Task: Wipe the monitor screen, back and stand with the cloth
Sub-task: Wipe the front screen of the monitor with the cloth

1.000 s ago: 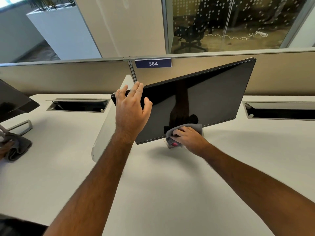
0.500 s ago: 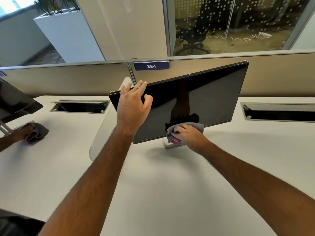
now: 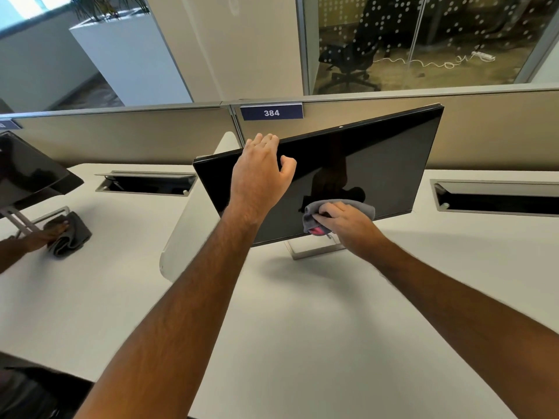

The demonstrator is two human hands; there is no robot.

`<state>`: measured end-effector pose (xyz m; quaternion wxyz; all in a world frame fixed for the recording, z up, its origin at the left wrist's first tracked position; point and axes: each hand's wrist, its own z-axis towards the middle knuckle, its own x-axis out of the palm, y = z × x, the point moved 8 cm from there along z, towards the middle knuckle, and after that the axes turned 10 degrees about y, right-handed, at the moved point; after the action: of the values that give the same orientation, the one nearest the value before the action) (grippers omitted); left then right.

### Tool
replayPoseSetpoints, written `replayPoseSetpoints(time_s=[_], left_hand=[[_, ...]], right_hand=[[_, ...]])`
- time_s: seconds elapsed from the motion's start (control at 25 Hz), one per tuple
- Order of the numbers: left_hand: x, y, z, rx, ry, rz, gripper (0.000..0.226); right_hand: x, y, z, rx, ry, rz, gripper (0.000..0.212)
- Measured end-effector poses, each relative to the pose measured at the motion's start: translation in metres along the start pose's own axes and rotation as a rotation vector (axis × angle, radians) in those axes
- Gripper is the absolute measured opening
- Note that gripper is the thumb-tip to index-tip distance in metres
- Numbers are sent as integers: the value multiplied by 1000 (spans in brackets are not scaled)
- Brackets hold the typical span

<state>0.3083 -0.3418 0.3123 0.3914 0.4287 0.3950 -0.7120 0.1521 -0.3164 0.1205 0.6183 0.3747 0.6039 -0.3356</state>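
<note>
Meanwhile the left hand [image 3: 261,173] steadies the tilted monitor [image 3: 363,164] at twelve o'clock on the tabletop [image 3: 302,328], fingers hooked over its top edge, while the right hand [image 3: 348,225] bunches the cloth [image 3: 360,207] against the screen's lower edge, probably wiping.

Two monitors are counted: one [image 3: 363,173] at twelve o'clock, another [image 3: 27,167] at nine. Two grey cloths [image 3: 341,207] [image 3: 71,235] are seen. Three hands [image 3: 260,176] [image 3: 348,225] [image 3: 45,235] are counted (one belongs to a second person). Two cable slots [image 3: 148,182] [image 3: 496,198] are cut into the desk [image 3: 302,328].
</note>
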Motion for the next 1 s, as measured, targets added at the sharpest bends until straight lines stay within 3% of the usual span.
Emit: replayPoseSetpoints(time_s=[0.16,0.28,0.4,0.44,0.52,0.64,0.76,0.88,0.92,1.0], left_hand=[[11,-4,-1,19,-43,-23,43],[11,0,-4,5,-90,-51,43],[12,2,-5,-18,-120,-76,43],[13,2,-4,-27,-125,-81,43],[15,3,-4,-40,-137,-94,44],[16,4,-5,-45,-161,-115,44],[16,5,-5,-36,-180,-124,43],[16,4,-6,-29,-192,-123,42],[16,4,-7,-27,-195,-122,42],[16,3,-7,-22,-199,-126,42]], right_hand=[[33,6,-8,-53,132,24,52],[42,-5,-11,-10,103,119,46],[36,0,-8,-232,269,97,57],[25,-6,-9,-232,235,200,52],[-4,-28,-17,-54,-59,237,43],[-15,-25,-29,-2,-178,156,42],[18,-30,-13,-5,-8,123,53],[64,-33,-14,-56,276,104,65],[68,-36,-12,-53,316,87,67],[54,-38,-10,-74,239,136,62]])
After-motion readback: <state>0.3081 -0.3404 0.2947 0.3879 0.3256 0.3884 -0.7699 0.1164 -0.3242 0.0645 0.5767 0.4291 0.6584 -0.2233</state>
